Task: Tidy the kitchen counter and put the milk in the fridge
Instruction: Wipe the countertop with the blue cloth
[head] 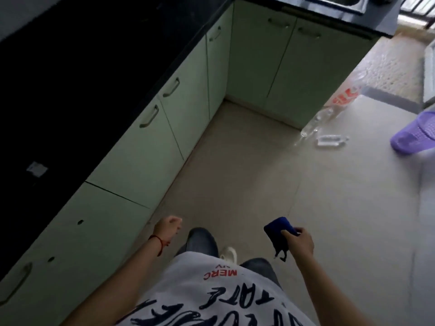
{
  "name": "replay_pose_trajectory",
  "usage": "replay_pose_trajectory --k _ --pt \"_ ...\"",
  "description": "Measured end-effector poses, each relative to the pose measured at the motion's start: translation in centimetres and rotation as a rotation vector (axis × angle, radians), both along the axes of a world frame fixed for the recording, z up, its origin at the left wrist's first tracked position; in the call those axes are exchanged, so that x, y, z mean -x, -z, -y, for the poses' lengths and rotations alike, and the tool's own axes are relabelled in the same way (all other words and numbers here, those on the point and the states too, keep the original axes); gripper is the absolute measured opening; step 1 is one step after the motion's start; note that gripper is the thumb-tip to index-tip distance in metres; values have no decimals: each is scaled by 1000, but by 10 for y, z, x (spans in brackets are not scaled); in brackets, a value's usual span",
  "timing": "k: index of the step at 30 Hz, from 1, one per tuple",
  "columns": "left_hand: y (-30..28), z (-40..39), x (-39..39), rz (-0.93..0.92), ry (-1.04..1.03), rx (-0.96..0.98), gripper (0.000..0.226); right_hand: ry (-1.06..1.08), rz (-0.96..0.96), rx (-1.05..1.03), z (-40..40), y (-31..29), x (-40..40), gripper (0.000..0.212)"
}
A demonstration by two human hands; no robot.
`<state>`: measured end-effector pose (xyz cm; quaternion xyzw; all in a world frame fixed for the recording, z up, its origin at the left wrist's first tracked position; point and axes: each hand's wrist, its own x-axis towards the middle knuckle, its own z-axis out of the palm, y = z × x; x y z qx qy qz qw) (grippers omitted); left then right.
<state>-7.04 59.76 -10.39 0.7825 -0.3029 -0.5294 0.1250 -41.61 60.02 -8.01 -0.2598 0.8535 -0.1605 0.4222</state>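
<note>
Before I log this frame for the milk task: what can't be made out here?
Head view only:
- Milk, fridge: not in frame.
- Sink: cut by top edge.
- Blue object in right hand: blurred, partly covered by fingers.
- Paper scrap on counter: too dark, small.

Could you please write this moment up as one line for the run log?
right hand: holds dark blue cloth | left hand: empty, loosely curled | black counter: small paper scrap | milk: unseen

red "merc" reads upside down on the white shirt (211,300); its large dark lettering is unclear.
</note>
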Motion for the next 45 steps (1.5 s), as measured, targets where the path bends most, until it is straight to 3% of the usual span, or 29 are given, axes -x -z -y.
replay_pose_trajectory --k 11,15,21,30,32,36,38,42,45 --pt "19 130 -16 -17 -294 -27 20 -296 11 55 233 9 -36 41" --pt "10 226 -16 -48 -259 -21 28 -317 -10 37 294 6 -38 40" --pt "-33 384 -10 -65 -152 135 21 -251 -27 16 381 -1 -39 44" --pt "-62 510 -2 14 -80 272 19 -368 -3 43 531 -3 -82 42" --pt "-69 533 -1 82 -43 350 26 -398 24 135 578 -15 -102 39" --pt "-89 581 -12 400 -41 619 45 -499 155 332 672 -61 -149 32" --pt "-91 605 -26 554 -87 665 49 -564 237 419 713 -87 -171 27" --pt "-79 631 -57 747 -112 504 41 -702 458 540 783 -124 -220 17" --pt "-69 634 -68 820 -106 356 41 -763 511 486 823 -118 -257 19"
